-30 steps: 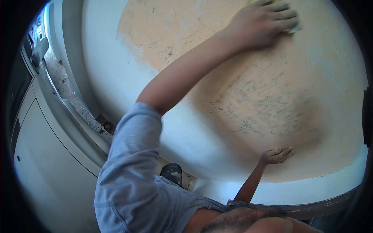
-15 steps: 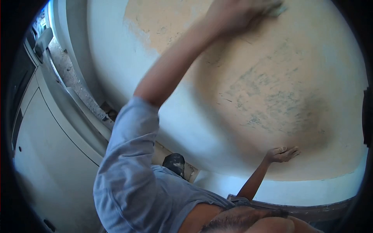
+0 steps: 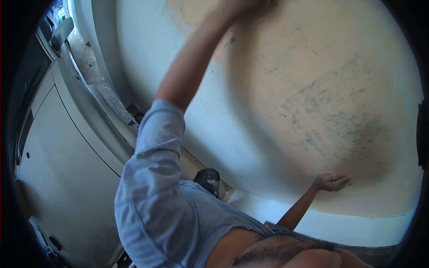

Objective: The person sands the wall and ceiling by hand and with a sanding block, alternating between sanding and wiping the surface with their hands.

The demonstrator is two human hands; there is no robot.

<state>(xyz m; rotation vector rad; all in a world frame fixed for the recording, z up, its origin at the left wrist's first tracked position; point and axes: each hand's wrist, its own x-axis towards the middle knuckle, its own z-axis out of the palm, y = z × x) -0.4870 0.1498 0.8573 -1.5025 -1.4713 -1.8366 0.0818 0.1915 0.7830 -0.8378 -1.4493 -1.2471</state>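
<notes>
My left hand [image 3: 246,6] is at the top edge of the view, partly cut off and blurred, its fingers closed against a large curved panel [image 3: 263,129]. The small pale-green pad gripped in it half a second earlier is out of sight. Tan filler with dark scuffs and scratches covers much of the off-white panel. Close to the panel's lower part, my right hand [image 3: 333,182] has its palm turned up and its fingers stretched out, slightly curled, with nothing in them. Dust whitens those fingers.
A pale vehicle door [image 3: 67,147] stands at the left, with a mirror [image 3: 62,32] above it. Rubble-strewn ground [image 3: 96,73] shows in the gap between. A dark, paint-spotted shoe [image 3: 208,181] is below the panel.
My left hand has moved left and up toward the frame's edge, taking the pad out of view. The whole scene has shifted slightly right and down; my right hand keeps its pose.
</notes>
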